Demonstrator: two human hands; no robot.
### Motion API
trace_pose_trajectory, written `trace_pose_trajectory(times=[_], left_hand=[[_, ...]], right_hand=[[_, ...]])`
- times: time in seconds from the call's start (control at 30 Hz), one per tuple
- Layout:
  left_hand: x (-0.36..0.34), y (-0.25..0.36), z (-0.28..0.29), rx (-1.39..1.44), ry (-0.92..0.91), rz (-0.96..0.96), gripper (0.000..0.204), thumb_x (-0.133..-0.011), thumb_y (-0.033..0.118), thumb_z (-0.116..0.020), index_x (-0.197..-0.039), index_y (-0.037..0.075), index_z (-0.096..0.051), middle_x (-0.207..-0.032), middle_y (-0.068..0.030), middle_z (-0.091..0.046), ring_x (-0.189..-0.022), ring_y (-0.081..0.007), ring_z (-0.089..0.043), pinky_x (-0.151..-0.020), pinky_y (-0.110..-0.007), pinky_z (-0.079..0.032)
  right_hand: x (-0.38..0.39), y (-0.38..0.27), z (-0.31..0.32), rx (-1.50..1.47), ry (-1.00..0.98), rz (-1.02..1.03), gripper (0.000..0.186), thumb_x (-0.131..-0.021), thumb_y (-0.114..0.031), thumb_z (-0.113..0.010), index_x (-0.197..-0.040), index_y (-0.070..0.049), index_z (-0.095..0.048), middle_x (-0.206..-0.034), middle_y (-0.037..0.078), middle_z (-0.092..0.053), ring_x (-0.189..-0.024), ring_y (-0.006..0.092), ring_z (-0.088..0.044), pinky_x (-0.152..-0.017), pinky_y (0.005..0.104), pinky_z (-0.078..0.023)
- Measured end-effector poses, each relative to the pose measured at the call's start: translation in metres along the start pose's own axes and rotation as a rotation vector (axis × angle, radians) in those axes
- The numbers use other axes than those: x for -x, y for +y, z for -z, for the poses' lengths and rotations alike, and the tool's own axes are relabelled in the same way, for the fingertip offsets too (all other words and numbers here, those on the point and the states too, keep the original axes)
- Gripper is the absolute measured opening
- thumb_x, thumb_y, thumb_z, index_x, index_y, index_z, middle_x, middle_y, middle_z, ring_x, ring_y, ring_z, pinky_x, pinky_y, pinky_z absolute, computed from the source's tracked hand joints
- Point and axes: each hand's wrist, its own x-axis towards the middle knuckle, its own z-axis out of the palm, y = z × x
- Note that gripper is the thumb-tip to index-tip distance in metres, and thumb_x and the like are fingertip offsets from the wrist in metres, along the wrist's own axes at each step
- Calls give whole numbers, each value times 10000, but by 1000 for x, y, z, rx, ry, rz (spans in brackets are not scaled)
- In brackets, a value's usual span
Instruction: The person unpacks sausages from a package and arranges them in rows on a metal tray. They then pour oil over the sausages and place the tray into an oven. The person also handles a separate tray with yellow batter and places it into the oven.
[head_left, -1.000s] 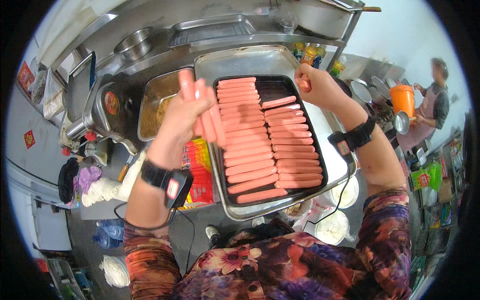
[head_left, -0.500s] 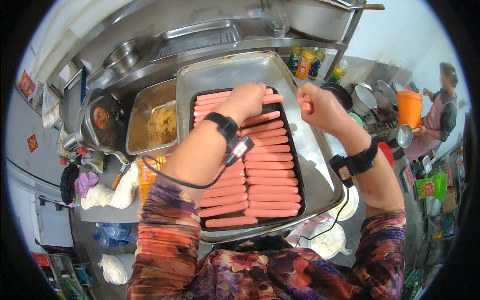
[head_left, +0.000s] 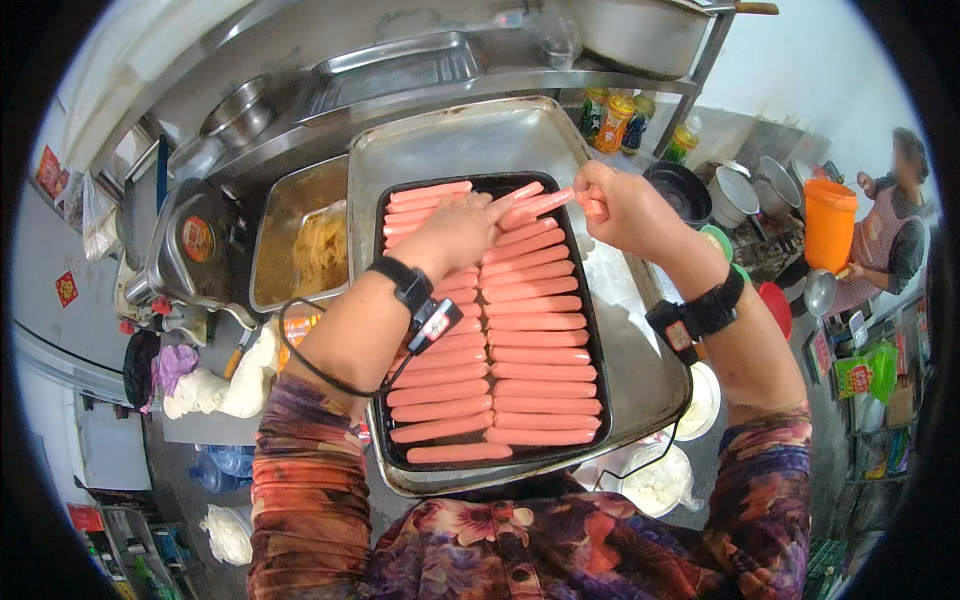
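A black rectangular tray (head_left: 603, 380) holds two columns of pink sausages (head_left: 543, 355) lying side by side. Over its far end, my left hand (head_left: 455, 235) lies low across the sausages, its fingers closed around the left end of one tilted sausage (head_left: 540, 206). My right hand (head_left: 630, 207), curled at the tray's far right corner, pinches that sausage's right tip between thumb and fingers. Part of the left column is hidden beneath my left hand and forearm. Each wrist wears a black strap with a small device.
A large metal tray (head_left: 640, 385) lies under the black one. To the left stand a metal pan (head_left: 262, 265) with yellowish contents and a lidded metal appliance (head_left: 185, 240). Bottles (head_left: 614, 122) line the back. At far right, a person stands by an orange bucket (head_left: 829, 225).
My right hand has moved left and down, onto the sausage tip. My left hand has shifted left and nearer, flattening over the sausages. The held sausage now tilts up to the right.
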Motion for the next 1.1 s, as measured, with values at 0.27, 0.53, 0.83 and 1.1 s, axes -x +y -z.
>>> trace_pose_trajectory(times=[0.27, 0.53, 0.83, 1.1], left_hand=[[16, 16, -11, -39, 190, 87, 510, -810, 7, -499, -1315, -34, -446, -1315, -296, -449, -1243, -401, -433, -1052, -432, -351], [14, 3, -10, -75, 253, 25, 88, -741, -25, -533, -801, -35, -597, -872, -222, -577, -833, -388, -585, -762, -451, -478], [20, -3, -1, 201, 350, -56, 227, -804, 62, -527, -994, -28, -612, -938, -202, -582, -917, -370, -562, -797, -422, -474], [95, 6, 37, 331, 257, 19, 273, -833, 96, -580, -1080, -17, -605, -1060, -191, -606, -999, -348, -584, -872, -386, -472]], right_hand=[[-6, 16, -5, 61, -39, 9, 186, -762, 21, -524, -944, -18, -533, -697, 144, -578, -655, 340, -575, -608, 374, -468], [-24, 41, -26, 204, -107, -42, 211, -822, -85, -577, -1023, -21, -587, -862, 210, -642, -886, 387, -615, -750, 435, -487], [-41, 33, -36, 186, -460, -89, 255, -799, -48, -578, -1053, -21, -578, -927, 203, -642, -882, 386, -618, -755, 418, -492], [-50, 34, -56, 267, -440, 118, 287, -747, -66, -630, -1017, 7, -565, -893, 216, -638, -882, 389, -619, -746, 436, -494]])
